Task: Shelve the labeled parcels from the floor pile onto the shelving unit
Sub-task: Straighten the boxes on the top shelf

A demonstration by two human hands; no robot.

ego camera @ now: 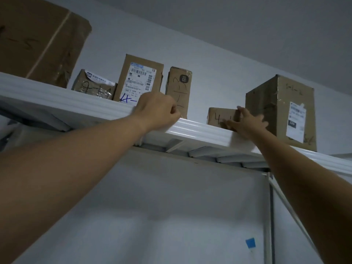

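I look up at the white top shelf (200, 128) of the shelving unit. A small flat cardboard parcel (219, 115) marked "4-" lies on it, between a slim upright box (178, 88) and a large cube box (282, 109). My right hand (245, 122) touches the small parcel's front with straight, spread fingers. My left hand (158, 111) is curled into a fist at the shelf's front edge, in front of the slim box and a labelled upright parcel (140, 79); I see nothing in it.
Further left on the shelf stand a small taped parcel (95, 86) and a big brown carton (38, 40). The grey wall is behind, with a blue tape patch (250, 242) low down. A white upright post (270, 216) runs down at right.
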